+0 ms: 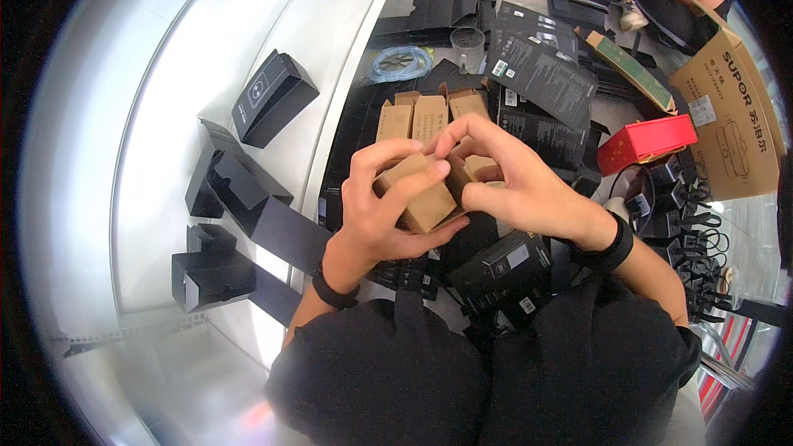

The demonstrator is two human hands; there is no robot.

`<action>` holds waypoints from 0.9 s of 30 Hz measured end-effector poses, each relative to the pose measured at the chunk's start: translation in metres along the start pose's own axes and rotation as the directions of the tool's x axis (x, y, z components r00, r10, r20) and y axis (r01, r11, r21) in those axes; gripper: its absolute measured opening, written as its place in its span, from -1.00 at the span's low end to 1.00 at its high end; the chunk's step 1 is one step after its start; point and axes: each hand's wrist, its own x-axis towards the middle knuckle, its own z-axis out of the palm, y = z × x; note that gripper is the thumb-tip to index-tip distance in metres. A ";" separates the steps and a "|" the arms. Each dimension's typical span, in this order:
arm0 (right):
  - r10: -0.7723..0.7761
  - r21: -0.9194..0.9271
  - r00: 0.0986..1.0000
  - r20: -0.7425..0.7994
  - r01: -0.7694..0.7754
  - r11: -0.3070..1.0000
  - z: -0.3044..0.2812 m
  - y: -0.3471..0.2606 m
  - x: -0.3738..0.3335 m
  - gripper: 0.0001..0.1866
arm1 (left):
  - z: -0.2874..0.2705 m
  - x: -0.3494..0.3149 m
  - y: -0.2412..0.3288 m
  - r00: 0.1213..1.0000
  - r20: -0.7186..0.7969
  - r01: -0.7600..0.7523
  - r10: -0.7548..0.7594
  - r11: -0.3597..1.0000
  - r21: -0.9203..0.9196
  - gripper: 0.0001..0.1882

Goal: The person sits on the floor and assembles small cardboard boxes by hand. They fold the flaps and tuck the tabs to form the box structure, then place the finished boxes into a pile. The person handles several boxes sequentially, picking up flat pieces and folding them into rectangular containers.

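Observation:
A small brown cardboard box is held in front of my chest. My left hand wraps round it, with the thumb and fingers on its sides. At the box's right end, the curled fingers of my right hand are closed on a raised flap; the fingertips are partly hidden. Just beyond my hands, several small brown boxes stand in a row with flaps up. Below my right hand lies a black printed box.
At left, black boxes with open flaps stand on a white shelf. Flattened black cartons, blue cable and a clear cup lie ahead. At right are a red box, a large carton and black corded devices. Another person sits far right.

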 end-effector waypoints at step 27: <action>-0.216 -0.602 0.976 0.001 0.173 0.779 -0.022 -0.021 0.007 -0.84 | 0.006 -0.001 0.003 0.985 0.145 0.106 -0.095 0.992 -0.070 -0.13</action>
